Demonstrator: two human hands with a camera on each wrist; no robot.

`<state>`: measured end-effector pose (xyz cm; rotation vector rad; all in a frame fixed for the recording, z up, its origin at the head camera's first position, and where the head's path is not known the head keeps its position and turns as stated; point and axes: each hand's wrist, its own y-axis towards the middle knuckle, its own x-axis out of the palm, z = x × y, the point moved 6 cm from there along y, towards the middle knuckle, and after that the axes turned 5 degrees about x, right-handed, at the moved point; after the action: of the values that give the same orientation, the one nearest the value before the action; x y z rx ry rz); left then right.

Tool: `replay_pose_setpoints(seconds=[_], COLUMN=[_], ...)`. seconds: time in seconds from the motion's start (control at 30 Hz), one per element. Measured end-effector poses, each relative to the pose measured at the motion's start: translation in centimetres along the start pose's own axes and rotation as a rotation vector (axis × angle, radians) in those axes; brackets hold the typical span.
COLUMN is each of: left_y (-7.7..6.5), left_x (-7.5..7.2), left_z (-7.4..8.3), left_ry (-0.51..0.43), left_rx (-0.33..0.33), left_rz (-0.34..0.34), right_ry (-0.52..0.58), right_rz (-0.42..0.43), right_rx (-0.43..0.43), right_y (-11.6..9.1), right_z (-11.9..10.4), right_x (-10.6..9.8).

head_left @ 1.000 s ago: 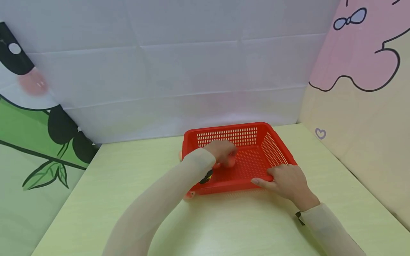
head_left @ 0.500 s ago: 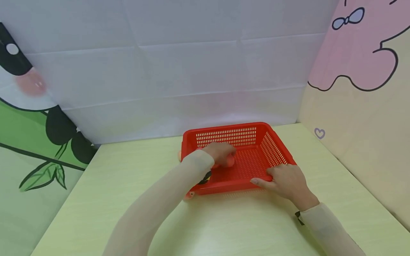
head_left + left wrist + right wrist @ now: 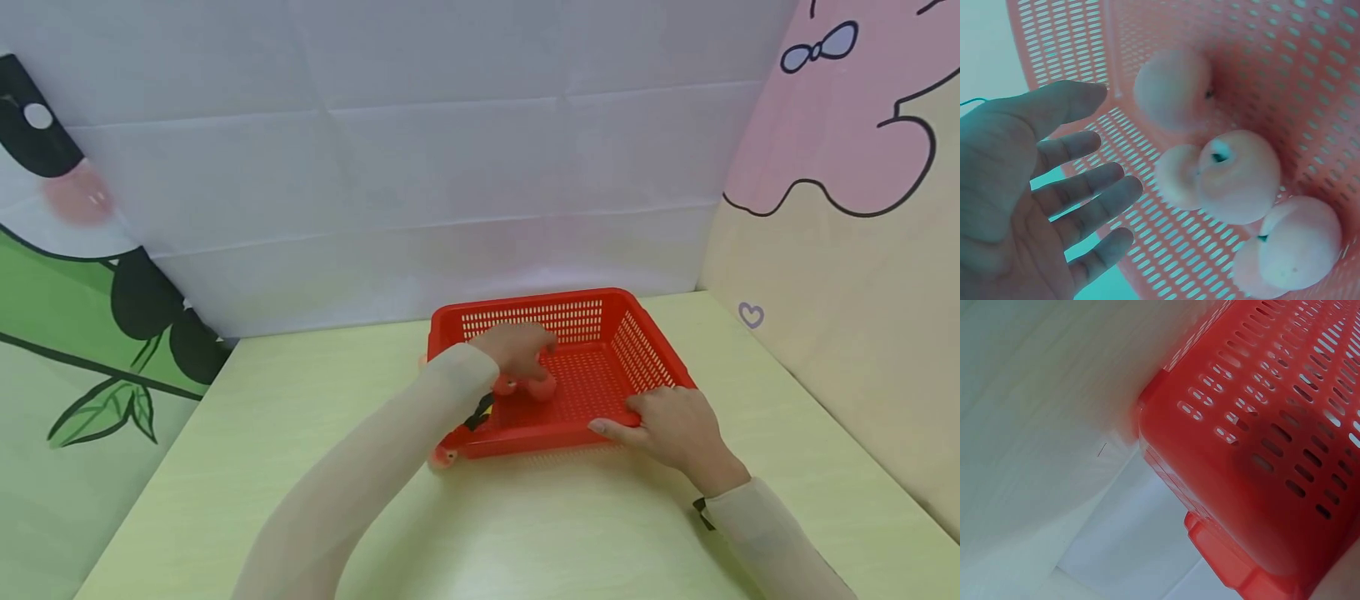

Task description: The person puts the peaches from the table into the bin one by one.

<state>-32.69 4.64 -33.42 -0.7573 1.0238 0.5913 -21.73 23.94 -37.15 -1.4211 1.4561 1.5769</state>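
A red plastic basket (image 3: 547,435) with slotted walls stands on the table. Inside its left part, my left hand (image 3: 516,348) hovers with fingers spread and relaxed, apart from the fruit. Several round pinkish peaches (image 3: 1238,178) lie on the basket floor in the left wrist view; in the head view one peach (image 3: 542,387) shows just below the fingertips and others are partly hidden by the hand and sleeve. My right hand (image 3: 675,425) grips the rim at the near right corner, thumb along the front edge. The right wrist view shows mostly the basket's outer wall (image 3: 1210,469).
Outside the basket's near left corner, a small round pinkish thing (image 3: 443,457) rests on the pale table (image 3: 525,533). Another edge of something pinkish peeks out past the left wall. A white cloth backdrop (image 3: 375,183) rises behind, and a patterned wall (image 3: 840,275) stands at right.
My left hand has loosened its hold on a peach and lifted slightly, leaving the peach in the basket. The right hand and the basket have stayed put.
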Motion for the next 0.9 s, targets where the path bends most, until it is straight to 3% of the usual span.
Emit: replay_pose_setpoints(seconds=[0.13, 0.5, 0.7, 0.9], left_y=[-0.6, -2.7, -4.8, -8.1], left_x=[-1.1, -4.7, -7.2, -9.0], left_z=[0.7, 1.2, 0.8, 1.0], left_ry=[0.076, 0.202, 0.186, 0.182], left_rx=[0.064, 0.155, 0.183, 0.257], left_rz=[0.033, 0.147, 0.289, 0.470], right_ry=[0.005, -0.001, 0.007, 0.008], right_rz=[0.012, -0.009, -0.003, 0.004], right_rx=[-0.006, 0.006, 0.005, -0.003], right_y=[-0.1, -0.1, -0.1, -0.1], right_z=[0.0, 0.2, 0.3, 0.2], right_x=[0.1, 0.2, 0.2, 0.1])
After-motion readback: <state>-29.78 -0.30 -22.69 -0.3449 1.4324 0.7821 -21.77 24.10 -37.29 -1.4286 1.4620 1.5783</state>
